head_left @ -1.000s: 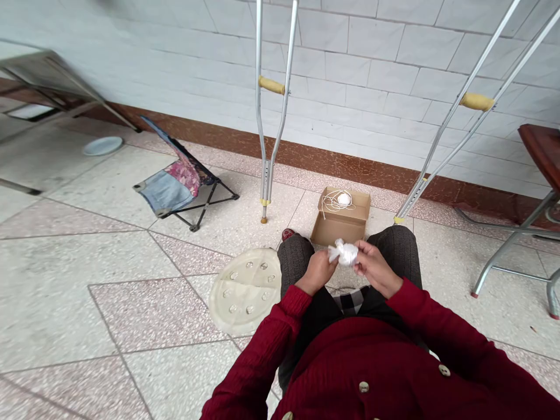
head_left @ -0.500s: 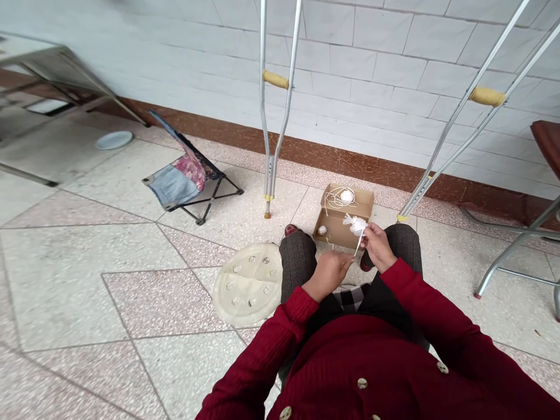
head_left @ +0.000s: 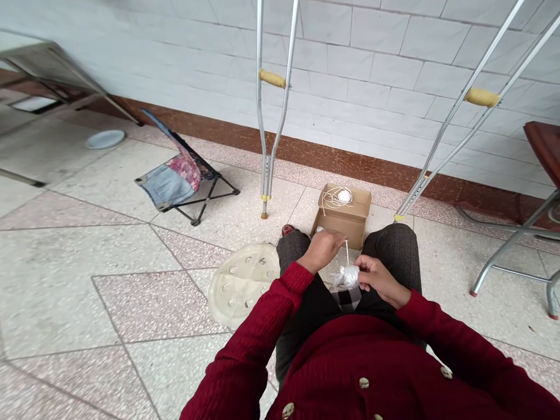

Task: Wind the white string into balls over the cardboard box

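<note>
I sit with my knees apart, wearing a red cardigan. My right hand (head_left: 380,279) is closed on a small white wrapped bundle (head_left: 350,274) held over my lap. A thin white string (head_left: 347,252) runs up from the bundle to my left hand (head_left: 324,247), which pinches it just above my left knee. On the floor right in front of my knees stands an open cardboard box (head_left: 341,217) with loose white string and a white ball (head_left: 344,196) inside.
A round pale tray (head_left: 242,284) with several small pieces lies on the floor by my left leg. Two crutches (head_left: 270,111) (head_left: 464,102) lean on the tiled wall. A folding stool (head_left: 179,175), a plate (head_left: 105,139) and table legs (head_left: 511,245) stand around.
My right hand has come down from in front of the box to my lap with the bundle. My left hand has risen, pulling the string upward.
</note>
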A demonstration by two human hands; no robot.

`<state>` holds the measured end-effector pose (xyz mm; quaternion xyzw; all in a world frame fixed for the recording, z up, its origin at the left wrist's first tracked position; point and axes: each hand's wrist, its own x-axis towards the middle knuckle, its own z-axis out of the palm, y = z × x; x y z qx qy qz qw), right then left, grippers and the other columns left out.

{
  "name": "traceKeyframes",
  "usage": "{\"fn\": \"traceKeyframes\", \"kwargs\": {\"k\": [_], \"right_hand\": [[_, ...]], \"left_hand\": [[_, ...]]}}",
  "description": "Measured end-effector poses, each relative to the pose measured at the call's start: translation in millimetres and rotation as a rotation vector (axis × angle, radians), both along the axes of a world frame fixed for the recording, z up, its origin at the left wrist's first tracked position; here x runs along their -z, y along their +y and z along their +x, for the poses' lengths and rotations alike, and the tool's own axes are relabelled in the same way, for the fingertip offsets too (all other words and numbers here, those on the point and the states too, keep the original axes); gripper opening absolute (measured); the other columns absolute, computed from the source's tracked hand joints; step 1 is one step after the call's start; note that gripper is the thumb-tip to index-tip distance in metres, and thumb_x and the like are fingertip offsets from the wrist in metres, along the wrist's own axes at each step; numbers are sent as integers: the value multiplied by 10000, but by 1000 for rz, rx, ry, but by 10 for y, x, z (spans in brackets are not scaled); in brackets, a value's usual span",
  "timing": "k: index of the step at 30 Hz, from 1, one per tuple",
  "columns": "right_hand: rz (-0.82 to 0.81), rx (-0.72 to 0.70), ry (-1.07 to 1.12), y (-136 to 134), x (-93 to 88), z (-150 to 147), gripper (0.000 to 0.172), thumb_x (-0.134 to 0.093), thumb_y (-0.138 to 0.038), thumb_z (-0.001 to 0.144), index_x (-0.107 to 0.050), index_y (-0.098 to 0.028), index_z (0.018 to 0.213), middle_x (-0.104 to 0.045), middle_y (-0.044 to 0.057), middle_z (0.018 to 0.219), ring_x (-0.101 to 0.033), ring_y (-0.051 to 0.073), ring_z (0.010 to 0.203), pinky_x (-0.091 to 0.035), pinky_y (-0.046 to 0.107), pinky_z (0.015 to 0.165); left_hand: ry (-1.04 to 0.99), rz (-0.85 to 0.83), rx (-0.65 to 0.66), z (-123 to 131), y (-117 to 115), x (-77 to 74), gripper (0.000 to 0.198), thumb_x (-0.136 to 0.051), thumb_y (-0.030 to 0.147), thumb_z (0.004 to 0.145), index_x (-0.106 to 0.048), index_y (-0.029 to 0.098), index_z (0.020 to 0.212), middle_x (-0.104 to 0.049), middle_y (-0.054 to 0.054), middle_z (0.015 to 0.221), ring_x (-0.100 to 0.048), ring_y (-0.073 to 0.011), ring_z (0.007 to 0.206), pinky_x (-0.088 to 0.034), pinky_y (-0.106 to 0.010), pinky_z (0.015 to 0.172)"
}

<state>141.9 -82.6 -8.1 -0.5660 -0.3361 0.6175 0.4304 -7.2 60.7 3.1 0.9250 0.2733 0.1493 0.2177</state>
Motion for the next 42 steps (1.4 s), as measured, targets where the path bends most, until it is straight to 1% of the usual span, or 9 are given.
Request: {"fn": "traceKeyframes", "kwargs": {"k": [8,13,18,22,26,30,33,37,42], "right_hand": [[47,332,-147,754,407,117,128,-584,-213,566,-516,-188,672,-501,-82,468,-420,67,363,-270,169,338],[175,491,-119,963,235,93,167,-591,-221,588,-512,-198,734,-523,-77,546,-442,66,402,-301,171,356],[158,566,112,945,-69,173,199,-630,-280,613,-466,-198,689,-532,-58,564,-428,51,419,-282,167,377],[144,326,212,594,-296,137,191,-663,-281,654,-504,-195,716,-540,-55,566,-411,47,405,-242,167,359],[-40,1,156,179,-140,0,144,-667,-227,631,-556,-180,709,-529,-59,507,-399,50,357,-216,161,326],[-159,191,81,182,251,-18,143,-637,-221,574,-507,-180,620,-493,-59,422,-390,60,320,-215,162,309],[-107,355,63,426,361,48,151,-615,-232,581,-480,-190,633,-481,-69,419,-402,60,333,-248,159,321],[1,436,85,678,196,75,166,-601,-247,618,-475,-195,714,-543,-61,523,-481,63,409,-345,157,377],[186,256,162,615,-45,33,374,-638,-207,641,-532,-225,999,-609,-61,663,-529,82,430,-395,180,375]], "left_hand": [[102,-4,-104,-8,-282,-65,268,-466,257,916,-670,154,775,-667,-70,733,-603,-183,710,-403,-267,682],[-199,-438,-170,-49,-407,-54,348,-441,304,929,-680,145,733,-663,-4,683,-574,-128,646,-403,-212,637],[-283,-612,-97,-38,-522,50,346,-469,336,917,-710,139,766,-697,-10,742,-601,-137,697,-434,-219,685],[-199,-545,-147,-102,-421,252,301,-489,305,905,-720,143,801,-719,-28,783,-634,-162,747,-454,-243,721],[-99,-335,-108,-120,-176,180,236,-518,284,898,-721,165,882,-722,-47,851,-637,-174,796,-453,-260,752],[-21,-56,28,-28,-113,-34,247,-507,271,913,-696,177,785,-699,-47,794,-617,-184,827,-408,-319,895],[24,14,-28,26,-234,-92,263,-478,250,924,-686,171,785,-690,-63,782,-607,-190,807,-410,-320,872],[-10,-54,-111,3,-404,-63,223,-469,196,915,-680,185,844,-681,-39,770,-606,-174,772,-414,-260,734],[-42,-70,-114,-77,-459,-16,213,-482,127,880,-664,188,789,-674,-15,750,-610,-163,778,-409,-247,740]]}}
